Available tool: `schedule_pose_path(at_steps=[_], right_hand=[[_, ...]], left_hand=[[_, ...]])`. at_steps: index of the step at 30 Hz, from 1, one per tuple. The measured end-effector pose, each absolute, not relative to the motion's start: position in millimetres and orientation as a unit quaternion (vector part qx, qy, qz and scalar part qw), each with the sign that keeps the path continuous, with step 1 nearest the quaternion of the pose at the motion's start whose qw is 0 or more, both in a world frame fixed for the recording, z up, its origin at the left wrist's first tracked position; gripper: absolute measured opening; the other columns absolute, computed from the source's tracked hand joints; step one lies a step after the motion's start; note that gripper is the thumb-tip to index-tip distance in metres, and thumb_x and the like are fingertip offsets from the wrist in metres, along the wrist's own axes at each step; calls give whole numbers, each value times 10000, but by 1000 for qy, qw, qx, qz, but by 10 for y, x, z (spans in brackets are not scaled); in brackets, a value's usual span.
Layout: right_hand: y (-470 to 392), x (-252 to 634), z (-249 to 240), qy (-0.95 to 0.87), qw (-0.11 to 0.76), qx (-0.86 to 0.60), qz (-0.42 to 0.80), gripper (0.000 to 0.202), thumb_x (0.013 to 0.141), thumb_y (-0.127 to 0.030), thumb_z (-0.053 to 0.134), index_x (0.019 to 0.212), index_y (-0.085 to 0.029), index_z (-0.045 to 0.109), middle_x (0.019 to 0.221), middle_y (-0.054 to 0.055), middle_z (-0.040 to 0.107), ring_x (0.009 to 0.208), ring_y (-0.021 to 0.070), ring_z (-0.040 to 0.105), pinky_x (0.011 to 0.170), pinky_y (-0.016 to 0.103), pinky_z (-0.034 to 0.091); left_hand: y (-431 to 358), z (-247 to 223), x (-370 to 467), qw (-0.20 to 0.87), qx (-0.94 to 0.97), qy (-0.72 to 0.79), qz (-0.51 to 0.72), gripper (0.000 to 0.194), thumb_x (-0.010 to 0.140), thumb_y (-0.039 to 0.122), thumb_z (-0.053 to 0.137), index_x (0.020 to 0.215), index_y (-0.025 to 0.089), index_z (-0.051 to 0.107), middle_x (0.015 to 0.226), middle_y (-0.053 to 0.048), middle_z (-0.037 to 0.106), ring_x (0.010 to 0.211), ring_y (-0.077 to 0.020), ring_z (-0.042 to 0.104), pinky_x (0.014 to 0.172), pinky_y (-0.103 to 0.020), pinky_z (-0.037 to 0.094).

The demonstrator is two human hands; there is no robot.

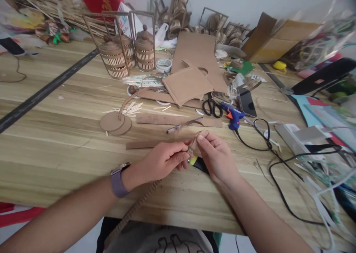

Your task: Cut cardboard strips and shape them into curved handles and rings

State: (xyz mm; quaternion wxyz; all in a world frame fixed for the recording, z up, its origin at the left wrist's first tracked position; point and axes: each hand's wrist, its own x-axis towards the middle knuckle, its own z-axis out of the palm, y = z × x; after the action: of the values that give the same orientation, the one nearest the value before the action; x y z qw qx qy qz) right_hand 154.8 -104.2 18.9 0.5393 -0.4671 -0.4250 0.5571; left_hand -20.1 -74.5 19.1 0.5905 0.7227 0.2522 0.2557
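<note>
I see my left hand (164, 160) and right hand (215, 156) pinching a long, narrow brown corrugated cardboard strip (139, 205) at table centre, trailing toward seven o'clock. Two brown cardboard discs (115, 122) lie cut at ten o'clock; the blue glue gun (233, 116) rests unused at one o'clock, so gluing seems left.

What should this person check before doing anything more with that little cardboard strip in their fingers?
1. Left hand pinches the corrugated strip: ok.
2. Right hand grips the strip's upper end: ok.
3. Strip's tail hangs free over the table edge, unsnagged: cannot tell.
4. Yellow-and-black tool lies under the hands, within reach: ok; blade state: cannot tell.
5. Glue gun rests apart from the hands: ok; its black cord loops close to the right forearm: not ok.
6. Scissors lie closed, away from the fingers: ok.
</note>
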Motion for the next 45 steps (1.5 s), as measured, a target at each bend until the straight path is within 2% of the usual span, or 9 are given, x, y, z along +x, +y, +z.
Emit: schedule_pose_path(at_steps=[5, 9, 14, 17, 21, 29, 35, 40, 45], right_hand=[[-894, 1704, 178, -348, 622, -524, 467, 228, 784, -408, 664, 735, -221, 542, 829, 39, 708, 796, 193, 664, 696, 338, 526], [-872, 1758, 199, -365, 649, -544, 387, 132, 755, -278, 631, 751, -230, 509, 808, -5, 684, 693, 137, 612, 639, 282, 479], [-1030, 1620, 165, -516, 512, -511, 457, 68, 864, -295, 544, 879, -228, 545, 619, -79, 516, 500, 97, 415, 497, 238, 347], [-1078, 1576, 144, -572, 441, -516, 461, 249, 930, -440, 498, 862, -211, 567, 656, -45, 533, 575, 120, 472, 544, 256, 385], [-1058, 1596, 164, -603, 409, -531, 432, 387, 889, -556, 561, 719, -210, 544, 645, -24, 545, 607, 133, 484, 562, 263, 393], [-835, 1857, 102, -433, 572, -573, 398, 500, 686, -670, 722, 648, -209, 532, 522, -75, 389, 479, 92, 321, 448, 240, 270], [-743, 2056, 207, -394, 654, -548, 340, 525, 660, -686, 731, 659, -215, 497, 510, -100, 311, 449, 72, 259, 430, 232, 218], [-744, 2159, 249, -381, 695, -536, 291, 475, 769, -665, 657, 789, -198, 571, 504, -114, 276, 448, 74, 229, 445, 243, 179], [-806, 2263, 214, -423, 675, -586, 149, 376, 876, -592, 564, 861, -217, 562, 569, -73, 406, 499, 110, 357, 501, 272, 280]], left_hand=[[-748, 160, -202, 627, 690, 250, 260, 324, 996, 417, 444, 867, 151, 578, 716, -28, 661, 609, -101, 592, 602, -200, 489], [-753, 140, -200, 631, 682, 265, 257, 346, 991, 449, 439, 873, 150, 568, 712, -20, 650, 559, -88, 561, 549, -193, 466], [-722, 118, -187, 617, 674, 317, 254, 309, 972, 440, 465, 860, 165, 548, 666, 6, 647, 464, -73, 509, 448, -175, 380], [-728, 120, -165, 621, 664, 335, 246, 297, 959, 433, 492, 822, 172, 528, 628, 13, 637, 447, -74, 491, 433, -174, 363], [-744, 157, -150, 620, 670, 331, 241, 333, 946, 465, 523, 790, 171, 530, 608, 19, 614, 449, -69, 474, 447, -175, 356], [-856, 464, -246, 608, 710, 288, 207, 430, 965, 544, 473, 821, 160, 599, 633, -2, 626, 487, -75, 489, 478, -167, 370], [-966, 740, -432, 611, 734, 229, 186, 481, 964, 596, 437, 846, 158, 598, 606, -5, 618, 496, -79, 498, 499, -167, 380], [-770, 907, -714, 521, 762, 298, 242, 403, 990, 498, 418, 925, 163, 633, 592, 23, 613, 480, -87, 464, 521, -188, 375], [-322, 908, -953, 254, 787, 460, 324, 366, 961, 394, 414, 691, 198, 563, 608, 21, 614, 578, -131, 538, 615, -225, 393]])
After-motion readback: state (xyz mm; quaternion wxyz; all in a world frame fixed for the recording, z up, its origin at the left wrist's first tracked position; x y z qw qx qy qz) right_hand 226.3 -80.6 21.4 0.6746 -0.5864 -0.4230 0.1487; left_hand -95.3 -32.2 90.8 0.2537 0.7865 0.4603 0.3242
